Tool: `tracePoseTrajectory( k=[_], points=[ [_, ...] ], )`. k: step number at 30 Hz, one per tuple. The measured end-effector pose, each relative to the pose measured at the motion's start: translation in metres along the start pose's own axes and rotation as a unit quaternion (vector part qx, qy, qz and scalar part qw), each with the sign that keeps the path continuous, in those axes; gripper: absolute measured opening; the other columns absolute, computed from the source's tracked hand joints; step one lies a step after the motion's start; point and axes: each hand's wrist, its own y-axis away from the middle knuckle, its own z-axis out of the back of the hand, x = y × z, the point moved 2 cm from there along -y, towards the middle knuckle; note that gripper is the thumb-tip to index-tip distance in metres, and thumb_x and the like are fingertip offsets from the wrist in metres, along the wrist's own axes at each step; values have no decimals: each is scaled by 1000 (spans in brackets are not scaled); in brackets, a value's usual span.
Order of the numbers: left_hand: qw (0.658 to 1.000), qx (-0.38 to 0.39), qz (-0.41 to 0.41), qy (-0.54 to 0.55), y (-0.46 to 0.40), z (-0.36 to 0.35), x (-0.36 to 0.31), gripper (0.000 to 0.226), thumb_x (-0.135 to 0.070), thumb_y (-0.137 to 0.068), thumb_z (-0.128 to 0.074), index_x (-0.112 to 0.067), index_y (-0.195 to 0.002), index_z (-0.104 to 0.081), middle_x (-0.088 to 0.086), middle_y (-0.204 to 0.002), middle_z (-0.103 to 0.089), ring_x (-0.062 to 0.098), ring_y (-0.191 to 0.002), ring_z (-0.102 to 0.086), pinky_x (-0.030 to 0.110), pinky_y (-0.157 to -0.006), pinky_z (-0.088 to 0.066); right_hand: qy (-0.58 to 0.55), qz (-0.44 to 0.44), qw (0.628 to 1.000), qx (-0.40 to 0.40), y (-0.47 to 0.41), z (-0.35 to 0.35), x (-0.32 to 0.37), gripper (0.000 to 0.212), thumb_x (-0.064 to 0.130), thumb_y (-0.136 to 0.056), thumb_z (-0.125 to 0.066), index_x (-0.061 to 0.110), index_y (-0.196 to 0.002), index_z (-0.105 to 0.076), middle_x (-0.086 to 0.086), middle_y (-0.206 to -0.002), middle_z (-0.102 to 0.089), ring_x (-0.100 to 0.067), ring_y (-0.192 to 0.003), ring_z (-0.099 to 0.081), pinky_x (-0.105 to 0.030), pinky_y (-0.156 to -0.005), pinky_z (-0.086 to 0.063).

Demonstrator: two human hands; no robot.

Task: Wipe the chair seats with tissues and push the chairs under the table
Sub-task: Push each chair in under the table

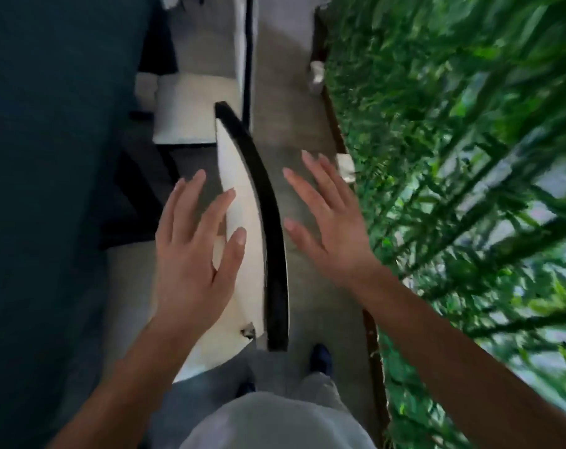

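Both hands, left (pixel 191 254) and right (pixel 333 222), spread empty over chair (pixel 243 222).
Curved glossy black back rail (pixel 265 205) runs away from camera (white cushioned seat beside it).

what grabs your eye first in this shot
Two open hands, left and right, spread on either side of a chair back, a black curve with a white face, in the centre. A blurred green plant wall fills the right side, and a dark table the left.
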Motion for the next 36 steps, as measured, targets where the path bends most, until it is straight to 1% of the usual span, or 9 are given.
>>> tracePoseTrajectory(
  k=[5, 10, 14, 21, 25, 27, 29, 34, 36],
  points=[
    [989, -44, 118, -82, -4, -20, -12, 52, -45, -103, -42, -19, -147, -52, 4, -168, -25, 23, -158, -13, 43, -127, -18, -91, 96, 989, 61, -61, -31, -41, 60, 46, -104, -50, 18, -156, -44, -11, -169, -30, -31, -159, -20, -54, -126, -25],
    [963, -103, 205, -140, 13, -40, -40, 49, -43, -103, -48, -20, -146, -55, 6, -166, -29, 27, -158, -17, 42, -127, -17, -176, 215, 951, 138, -99, -57, -46, 58, 45, -104, -50, 18, -155, -47, -8, -169, -30, -26, -160, -17, -40, -129, -15],
    [938, -136, 274, -165, 23, -58, -56, 47, -43, -103, -48, -23, -145, -56, 2, -167, -27, 23, -158, -16, 43, -124, -20, -232, 287, 916, 160, -119, -76, -51, 55, 42, -103, -53, 17, -152, -50, -8, -167, -34, -27, -160, -19, -50, -128, -21],
    [907, -180, 335, -179, 10, -77, -52, 47, -45, -102, -50, -26, -145, -55, 1, -167, -28, 23, -158, -17, 44, -122, -24, -234, 378, 875, 195, -145, -112, -78, 54, 40, -103, -54, 18, -152, -51, -7, -168, -33, -30, -159, -20, -63, -123, -24],
    [889, -189, 362, -206, 2, -92, -54, 47, -43, -102, -52, -24, -144, -56, 4, -165, -31, 26, -157, -21, 52, -121, -29, -272, 416, 841, 214, -149, -127, -79, 48, 38, -104, -52, 19, -148, -57, -11, -166, -36, -32, -158, -24, -63, -121, -29],
    [872, -203, 386, -222, -3, -105, -59, 45, -43, -103, -51, -22, -143, -58, 5, -165, -33, 28, -156, -24, 57, -120, -31, -276, 448, 822, 218, -153, -135, -77, 46, 41, -108, -48, 21, -148, -57, -10, -167, -34, -32, -158, -22, -62, -123, -26],
    [853, -233, 404, -233, -11, -117, -63, 44, -43, -105, -48, -21, -142, -58, 5, -164, -34, 29, -155, -26, 59, -118, -32, -253, 465, 820, 216, -163, -145, -84, 47, 46, -110, -42, 22, -148, -57, -10, -168, -31, -30, -159, -20, -62, -124, -22],
    [767, -280, 494, -298, -44, -159, -78, 45, -42, -102, -52, -21, -142, -57, 6, -163, -35, 31, -152, -30, 63, -114, -35, -233, 513, 793, 231, -206, -163, -118, 52, 53, -111, -35, 23, -148, -57, -11, -169, -31, -32, -160, -18, -64, -124, -19],
    [749, -314, 499, -303, -63, -176, -84, 44, -41, -101, -55, -21, -141, -56, 7, -162, -35, 34, -150, -34, 63, -112, -37, -221, 534, 781, 238, -225, -168, -129, 54, 55, -110, -33, 25, -150, -55, -10, -170, -28, -33, -160, -16, -63, -125, -17]
  ],
)
